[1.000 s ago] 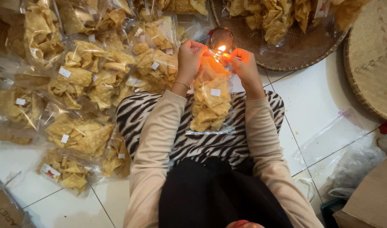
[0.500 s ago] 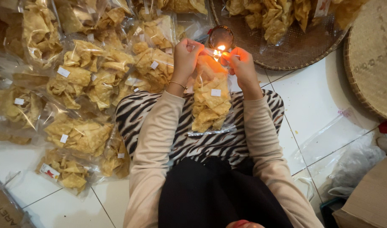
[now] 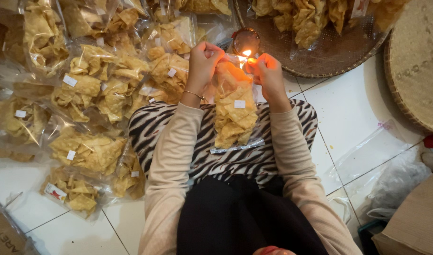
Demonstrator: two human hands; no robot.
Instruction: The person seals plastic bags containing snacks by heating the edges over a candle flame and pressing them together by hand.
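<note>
Hands unmoved: both hands' fingers (image 3: 263, 63) pinch the chip bag (image 3: 234, 111) at the flame (image 3: 246, 53).

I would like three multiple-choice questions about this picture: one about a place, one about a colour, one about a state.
1. Where does the pile of filled bags lie?
A. at the person's left
B. at the person's right
C. in the cardboard box

2. What colours has the cloth on the lap?
A. red and blue
B. black and white
C. plain green

3. The flame is:
A. out
B. burning
C. hidden

Answers:
1 A, the bags cover the floor on the left.
2 B, it is zebra-striped.
3 B, it glows between the left hand and right hand.
</note>
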